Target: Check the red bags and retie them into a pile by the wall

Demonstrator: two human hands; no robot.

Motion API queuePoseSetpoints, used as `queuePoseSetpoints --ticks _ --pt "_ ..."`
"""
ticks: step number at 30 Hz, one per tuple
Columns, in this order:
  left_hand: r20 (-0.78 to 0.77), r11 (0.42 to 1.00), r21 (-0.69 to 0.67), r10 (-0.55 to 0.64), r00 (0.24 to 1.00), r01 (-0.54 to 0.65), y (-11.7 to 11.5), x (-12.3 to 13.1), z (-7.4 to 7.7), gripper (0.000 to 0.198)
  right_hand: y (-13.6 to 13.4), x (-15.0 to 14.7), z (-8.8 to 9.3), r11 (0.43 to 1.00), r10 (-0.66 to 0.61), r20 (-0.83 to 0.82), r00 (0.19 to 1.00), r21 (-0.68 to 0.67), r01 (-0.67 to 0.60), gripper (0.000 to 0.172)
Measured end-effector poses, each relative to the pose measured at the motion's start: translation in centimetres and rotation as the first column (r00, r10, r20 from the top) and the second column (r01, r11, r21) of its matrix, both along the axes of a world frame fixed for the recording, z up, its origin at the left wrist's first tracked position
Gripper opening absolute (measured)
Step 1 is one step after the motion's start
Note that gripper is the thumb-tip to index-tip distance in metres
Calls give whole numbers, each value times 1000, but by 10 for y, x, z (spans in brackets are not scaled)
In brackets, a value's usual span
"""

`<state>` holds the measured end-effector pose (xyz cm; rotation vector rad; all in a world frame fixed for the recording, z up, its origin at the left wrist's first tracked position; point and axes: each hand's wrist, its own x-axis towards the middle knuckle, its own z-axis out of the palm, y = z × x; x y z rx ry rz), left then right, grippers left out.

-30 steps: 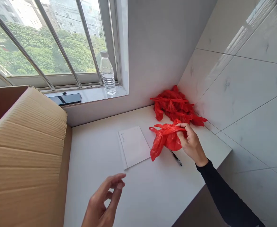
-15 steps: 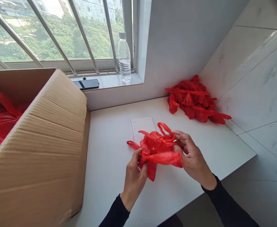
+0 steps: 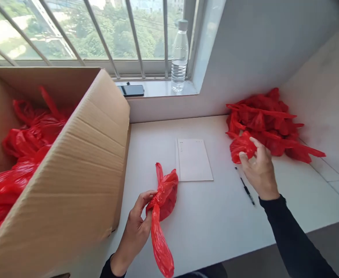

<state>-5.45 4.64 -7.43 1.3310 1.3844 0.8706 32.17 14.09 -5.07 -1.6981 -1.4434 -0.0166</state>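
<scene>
A window [image 3: 153, 36] fills the upper left, crossed by slanting metal bars [image 3: 134, 34], with green trees [image 3: 115, 29] outside under bright daylight. Below it runs a pale, glossy sill [image 3: 157, 88]. Right of the window recess, a plain grey wall [image 3: 258, 46] meets a pale side wall [image 3: 328, 73] whose tile joints show low down. A white bench [image 3: 206, 216] stands against both walls, and beyond its front edge lies a dim grey area [image 3: 338, 239].

Indoor corner, home or office unclear, barred window [image 3: 117, 38], white tabletop [image 3: 206, 216], tiled wall [image 3: 325, 108]
</scene>
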Motion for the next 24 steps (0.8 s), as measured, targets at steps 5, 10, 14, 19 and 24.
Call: queuePoseSetpoints --ticks 5,10,14,19,24 --pt "24 996 17 -92 995 91 -6 -3 1 32 -45 -61 11 990 141 162 977 -16 -140 56" --pt "50 971 57 -235 971 232 -3 6 12 36 -71 -126 1 592 787 7 617 -288 -752 45" --pt "-31 966 164 -197 980 200 -5 13 17 27 -72 -138 -11 545 821 -9 570 -283 -789 28" --pt "-56 960 280 9 998 7 -16 8 6 14 -78 -106 -11 651 737 -52 674 -216 -728 21" --pt "-33 973 230 -9 999 16 -21 7 5 18 -92 -88 -3 644 644 -186 742 -391 -657 9"
